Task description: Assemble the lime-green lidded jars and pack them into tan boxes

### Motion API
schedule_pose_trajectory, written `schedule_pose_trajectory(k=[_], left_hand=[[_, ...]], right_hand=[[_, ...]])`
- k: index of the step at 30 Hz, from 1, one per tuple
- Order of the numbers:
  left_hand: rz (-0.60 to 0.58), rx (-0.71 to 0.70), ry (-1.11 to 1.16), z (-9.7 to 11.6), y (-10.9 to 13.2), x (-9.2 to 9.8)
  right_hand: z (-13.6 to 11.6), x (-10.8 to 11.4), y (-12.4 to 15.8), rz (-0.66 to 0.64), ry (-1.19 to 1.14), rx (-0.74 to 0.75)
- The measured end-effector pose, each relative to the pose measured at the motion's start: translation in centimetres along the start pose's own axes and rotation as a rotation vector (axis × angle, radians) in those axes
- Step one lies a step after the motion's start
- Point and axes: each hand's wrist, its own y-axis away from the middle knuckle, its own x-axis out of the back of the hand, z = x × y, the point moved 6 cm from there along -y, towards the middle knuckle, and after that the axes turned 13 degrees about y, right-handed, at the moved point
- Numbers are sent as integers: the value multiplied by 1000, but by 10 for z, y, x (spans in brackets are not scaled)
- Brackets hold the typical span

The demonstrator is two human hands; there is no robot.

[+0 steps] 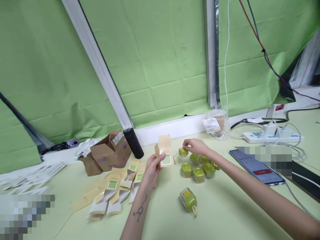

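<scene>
My left hand (153, 165) grips a small pale-yellow cardboard box (165, 143) with a cut-out window in its front and its top flap standing up. The thumb lies across the box's front. To the right, my right hand (194, 146) has its fingers closed at the top of a small green-lidded clear container (183, 153). Several like containers stand close together just below that hand. Nearer to me, one green-lidded container (188, 200) lies tilted, its pale loop towards the front. Left of my left hand lie several partly folded yellow boxes (113, 180) with windows.
Behind the boxes stand an opened brown carton (112, 151) and a black bottle (133, 143). A bagged drink cup (217, 123) is at the back. On the right are a phone (255, 168), a power strip (272, 136) and loose cables. White flat items (30, 176) lie far left.
</scene>
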Motion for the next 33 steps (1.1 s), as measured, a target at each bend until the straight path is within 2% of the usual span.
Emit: schedule_pose_trajectory(k=[6,11,16,19,22,26,30,33], left_hand=[[113,3,173,1,-5,15],[153,-43,255,9,-6,24],[122,-37,295,13,-1,19],[112,-35,319,16,0,19],[106,-26,360,17,0,20],[89,10,444,14,0,15],[81,33,514,8,2,6],[71,51,530,3,4,2]], right_hand=[[-9,-20,-3,-102,130,15],[-6,-18,-7,-113,185,9],[2,3,-30,-44,239,-43],[7,9,-45,-80,271,-40],[15,0,-48,-169,302,-35],[23,-22,-39,-249,318,-32],[22,-34,-30,-253,273,-32],[17,-31,-26,-220,183,-46]])
